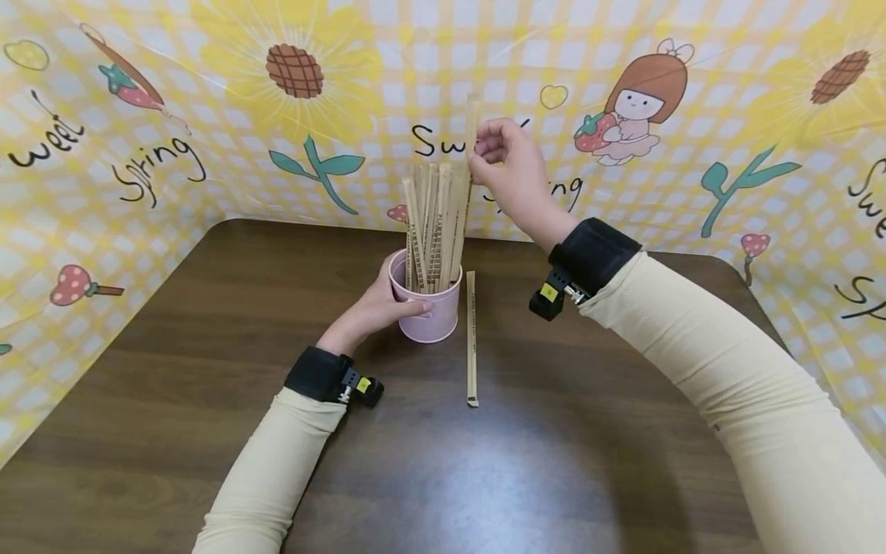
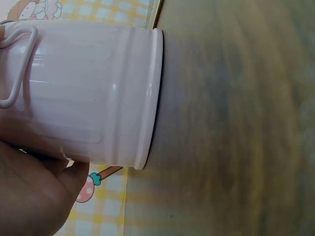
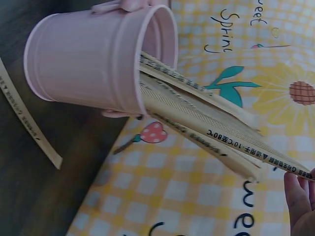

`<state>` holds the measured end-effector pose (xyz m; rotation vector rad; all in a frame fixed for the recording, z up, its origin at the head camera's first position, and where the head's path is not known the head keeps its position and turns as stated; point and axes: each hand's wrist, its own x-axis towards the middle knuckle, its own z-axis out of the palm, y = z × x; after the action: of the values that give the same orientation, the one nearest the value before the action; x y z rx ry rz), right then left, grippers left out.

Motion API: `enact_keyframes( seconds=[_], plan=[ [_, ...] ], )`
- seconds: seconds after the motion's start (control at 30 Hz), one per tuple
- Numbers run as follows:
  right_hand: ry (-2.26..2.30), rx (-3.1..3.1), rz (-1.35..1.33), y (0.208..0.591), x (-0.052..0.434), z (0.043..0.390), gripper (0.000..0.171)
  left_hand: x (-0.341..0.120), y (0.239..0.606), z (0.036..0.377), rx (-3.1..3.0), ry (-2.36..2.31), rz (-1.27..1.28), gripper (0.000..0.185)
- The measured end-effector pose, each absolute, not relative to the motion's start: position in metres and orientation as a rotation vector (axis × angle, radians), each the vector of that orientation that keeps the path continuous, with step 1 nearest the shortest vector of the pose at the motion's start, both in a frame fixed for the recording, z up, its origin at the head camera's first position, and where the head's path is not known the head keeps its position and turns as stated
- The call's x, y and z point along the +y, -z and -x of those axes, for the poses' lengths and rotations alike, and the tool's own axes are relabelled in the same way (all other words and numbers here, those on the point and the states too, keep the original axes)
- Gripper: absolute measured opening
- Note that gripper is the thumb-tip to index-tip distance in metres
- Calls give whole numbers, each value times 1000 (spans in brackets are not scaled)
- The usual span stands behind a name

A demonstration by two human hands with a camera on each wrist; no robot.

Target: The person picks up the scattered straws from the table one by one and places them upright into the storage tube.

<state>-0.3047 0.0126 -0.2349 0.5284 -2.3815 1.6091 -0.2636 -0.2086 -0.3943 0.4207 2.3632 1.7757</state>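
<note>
- The brown wooden table [image 1: 208, 369] is filling most of the lower frame in the head view, and the yellow checked backdrop [image 1: 208, 92] with sunflowers and "Sweet Spring" lettering is wrapping around behind it across the whole top.
- The pink metal bucket [image 1: 431, 308] is standing upright on the table, pretty much dead center of the frame, with a thin wire handle showing in the left wrist view.
- The left hand [image 1: 377, 308] is curling around the bucket's left side with its thumb lying across the front wall, so it's gripping the bucket.
- The right hand [image 1: 508, 165] is hovering up above and to the right of the bucket, center-top of the frame, pinching the upper part of one wrapped straw [image 1: 474, 123] between fingertips and thumb.
- That straw is standing nearly upright, sticking higher than the rest, with its lower end down at the bucket's mouth.
- The bunch of paper-wrapped straws [image 1: 432, 223] is standing in the bucket, fanning out a little at the top.
- One more loose straw [image 1: 471, 338] is lying flat on the table just right of the bucket, pointing toward the bottom of the frame.
</note>
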Motion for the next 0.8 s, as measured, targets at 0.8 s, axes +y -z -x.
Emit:
enact_keyframes(
  seconds=[0.8],
  plan=[
    [-1613, -2523, -515, 291, 3, 303, 32, -207, 392, 262, 2370, -1749, -391, 99]
  ],
)
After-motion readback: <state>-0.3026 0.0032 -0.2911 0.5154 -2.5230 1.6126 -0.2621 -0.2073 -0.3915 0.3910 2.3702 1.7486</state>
